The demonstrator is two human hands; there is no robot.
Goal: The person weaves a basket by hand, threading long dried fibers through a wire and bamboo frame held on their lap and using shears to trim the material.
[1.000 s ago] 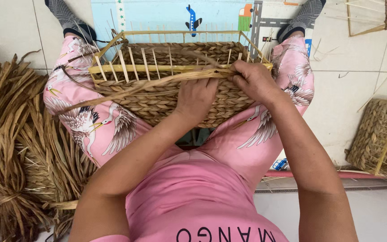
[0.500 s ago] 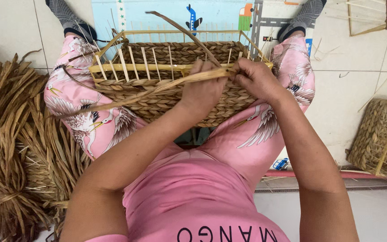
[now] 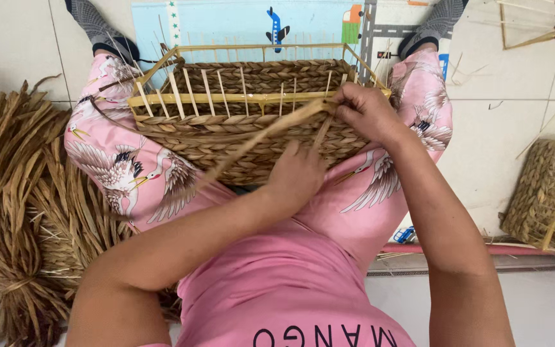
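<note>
A half-woven straw basket on a pale wire frame rests on my lap between my pink-trousered legs. My right hand pinches a flat dried straw strand at the frame's near right corner. My left hand presses against the basket's near woven wall, just below that strand, fingers curled around the strand's lower part. The strand runs from the corner down to the left across the basket's wall.
A big bundle of dried straw lies on the floor at my left. Another woven basket on a frame stands at the right. A light-blue play mat lies beyond the basket, with my feet on it.
The loose strand end that arced up over the basket has been pulled down flat across the near wall. My left hand has slid lower on the basket; my right hand stays at the corner.
</note>
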